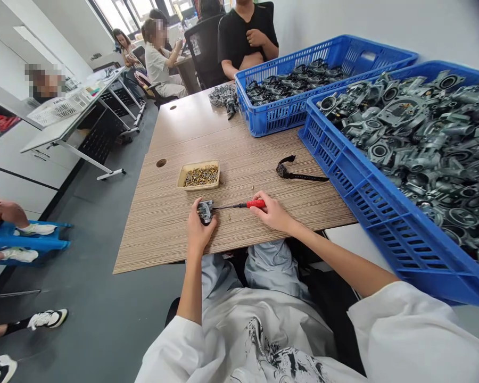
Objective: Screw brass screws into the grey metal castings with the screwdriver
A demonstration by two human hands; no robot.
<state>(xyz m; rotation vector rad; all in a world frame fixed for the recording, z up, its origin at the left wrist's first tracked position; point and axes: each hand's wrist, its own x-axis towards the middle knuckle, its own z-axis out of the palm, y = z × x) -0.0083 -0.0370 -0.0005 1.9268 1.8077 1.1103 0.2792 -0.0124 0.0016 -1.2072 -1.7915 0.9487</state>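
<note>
My left hand (198, 226) is closed round a small grey metal part (205, 210) that rests on the wooden table (163, 223) near its front edge. My right hand (272, 213) grips a screwdriver (243, 205) by its red handle. The thin shaft lies nearly level and its tip meets the part's right side. A small brass screw (229, 216) lies loose on the table just below the shaft, and another (253, 186) sits a little farther back.
A shallow tan tray (199, 175) of brass screws stands behind the part. A black strap (299, 173) lies to the right. Two blue crates (343, 175) (287, 114) of grey metal parts fill the right side. People sit at the far end and left.
</note>
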